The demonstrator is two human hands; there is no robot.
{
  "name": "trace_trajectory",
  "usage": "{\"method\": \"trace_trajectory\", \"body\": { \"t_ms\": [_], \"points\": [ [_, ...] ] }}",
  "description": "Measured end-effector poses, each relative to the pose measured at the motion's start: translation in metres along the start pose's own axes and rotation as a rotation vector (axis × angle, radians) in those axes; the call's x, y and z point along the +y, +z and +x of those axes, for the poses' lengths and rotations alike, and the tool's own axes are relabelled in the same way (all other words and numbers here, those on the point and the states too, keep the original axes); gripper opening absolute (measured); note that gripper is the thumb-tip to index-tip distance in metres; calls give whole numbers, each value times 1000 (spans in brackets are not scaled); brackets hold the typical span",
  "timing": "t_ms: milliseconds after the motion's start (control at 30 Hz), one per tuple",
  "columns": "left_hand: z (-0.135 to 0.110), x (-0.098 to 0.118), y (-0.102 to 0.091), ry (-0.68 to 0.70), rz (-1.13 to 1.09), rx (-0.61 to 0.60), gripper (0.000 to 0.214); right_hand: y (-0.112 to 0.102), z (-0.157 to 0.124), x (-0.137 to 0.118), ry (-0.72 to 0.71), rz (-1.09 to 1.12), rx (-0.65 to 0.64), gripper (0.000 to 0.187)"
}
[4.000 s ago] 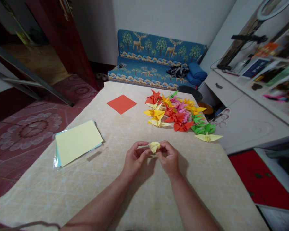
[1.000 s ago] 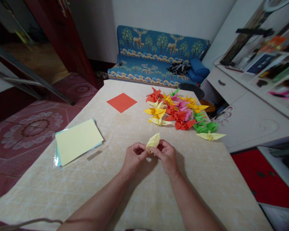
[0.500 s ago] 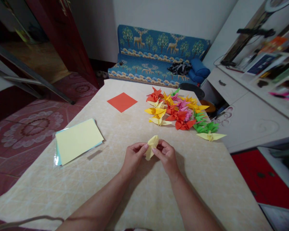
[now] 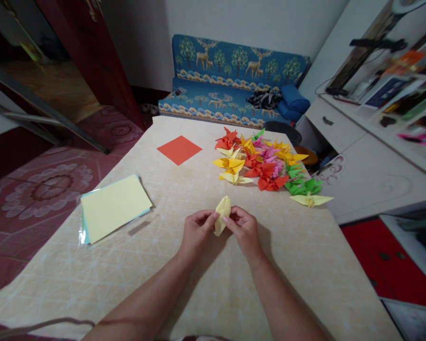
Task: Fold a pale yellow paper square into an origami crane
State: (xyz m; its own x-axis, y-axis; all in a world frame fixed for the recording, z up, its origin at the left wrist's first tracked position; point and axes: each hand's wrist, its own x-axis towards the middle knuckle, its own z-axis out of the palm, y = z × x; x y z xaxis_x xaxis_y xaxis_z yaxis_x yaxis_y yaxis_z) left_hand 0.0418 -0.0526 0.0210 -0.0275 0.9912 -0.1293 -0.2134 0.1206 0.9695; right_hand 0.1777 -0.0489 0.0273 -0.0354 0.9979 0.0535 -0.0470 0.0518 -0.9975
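Observation:
A small pale yellow folded paper [image 4: 222,214] stands upright between my two hands, a little above the beige table [image 4: 184,284]. My left hand [image 4: 197,231] pinches its left side with thumb and fingers closed. My right hand [image 4: 244,229] pinches the right side the same way. Beyond my hands lies a heap of several folded paper cranes [image 4: 266,166] in red, yellow, pink, orange and green. A flat red paper square [image 4: 179,149] lies at the far left of the heap.
A stack of pale yellow sheets [image 4: 113,207] in a clear sleeve lies at the table's left edge. A blue patterned sofa [image 4: 230,80] stands behind the table. White cabinets [image 4: 369,175] and cluttered shelves run along the right.
The yellow folded paper has been turned from a crumpled lump to a slanted, then upright, pointed shape. Both hands stayed in place, working it with the fingertips.

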Motion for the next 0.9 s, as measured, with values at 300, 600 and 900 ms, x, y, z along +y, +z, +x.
{"method": "trace_trajectory", "body": {
  "t_ms": [300,600,900],
  "points": [
    [-2,1,2,15,-50,-45,26,3,-1,-2,42,20,56,11],
    [-1,5,2,45,-7,-76,22,4,-1,3,35,-2,109,12],
    [-1,6,0,112,15,-82,22,2,-3,8,-33,-18,58,11]
  ]
}}
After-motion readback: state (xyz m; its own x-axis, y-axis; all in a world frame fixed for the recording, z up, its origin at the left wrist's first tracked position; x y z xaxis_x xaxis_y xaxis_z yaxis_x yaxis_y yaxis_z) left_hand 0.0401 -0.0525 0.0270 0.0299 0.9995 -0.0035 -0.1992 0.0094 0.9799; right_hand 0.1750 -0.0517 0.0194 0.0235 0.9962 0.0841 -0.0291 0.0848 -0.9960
